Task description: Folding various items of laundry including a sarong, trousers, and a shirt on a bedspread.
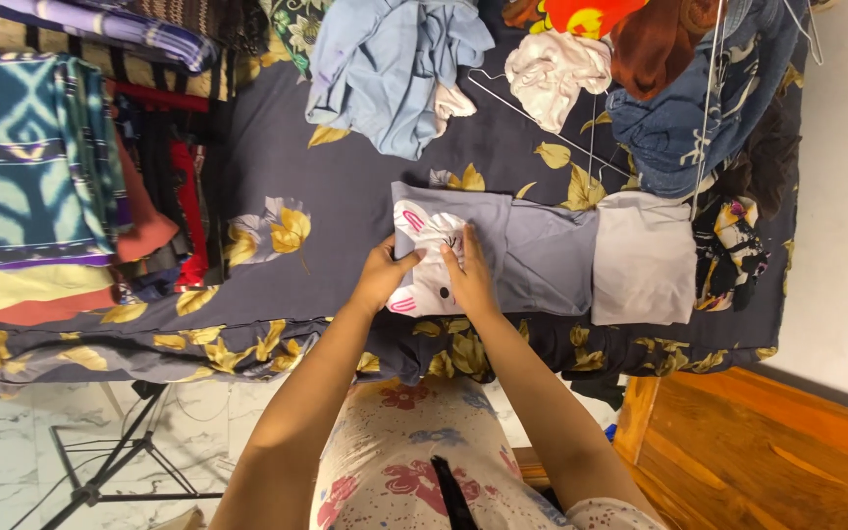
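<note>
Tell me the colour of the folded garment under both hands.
Grey cloth garment with a white rabbit picture, pink-eared; head view shows it best.

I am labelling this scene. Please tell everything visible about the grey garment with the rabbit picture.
The grey garment looks like soft cotton and lies flat, folded, on the dark floral bedsheet. A white rabbit with pink ears is printed at its left end. The left hand and right hand press on that print. Its right end meets a pale folded cloth.

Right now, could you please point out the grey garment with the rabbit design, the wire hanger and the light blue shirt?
grey garment (542, 250): head view, plain middle.
wire hanger (522, 113): head view, lower wire.
light blue shirt (385, 69): head view, crumpled middle.
</note>
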